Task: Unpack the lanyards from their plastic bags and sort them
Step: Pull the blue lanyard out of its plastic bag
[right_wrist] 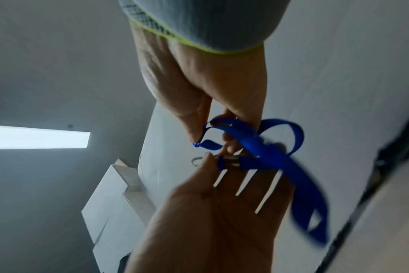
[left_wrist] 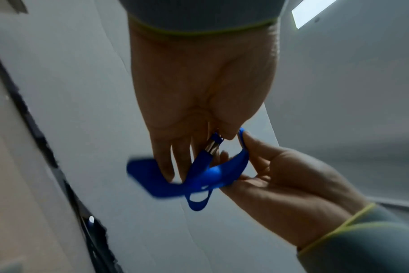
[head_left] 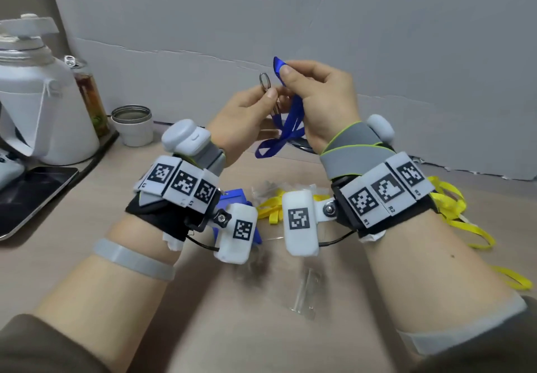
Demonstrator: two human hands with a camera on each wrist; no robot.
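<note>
Both hands hold one blue lanyard (head_left: 291, 121) up in the air above the table. My left hand (head_left: 270, 93) pinches its metal ring (head_left: 265, 81) between thumb and forefinger. My right hand (head_left: 283, 71) pinches a fold of the blue strap just to the right of it, and the strap's loops hang down between the hands. The left wrist view shows the blue lanyard (left_wrist: 213, 175) running from the left hand (left_wrist: 213, 146) to the right hand (left_wrist: 244, 142). In the right wrist view the metal crimp (right_wrist: 231, 162) and ring (right_wrist: 197, 160) lie at the left thumb.
Yellow lanyards (head_left: 271, 208) (head_left: 453, 210) lie on the beige table under and right of my wrists, beside a blue item (head_left: 232, 197) and clear plastic bags (head_left: 306, 292). At the left stand a white jug (head_left: 46, 105), a glass jar (head_left: 90, 96), a cup (head_left: 132, 125) and a tablet (head_left: 32, 195).
</note>
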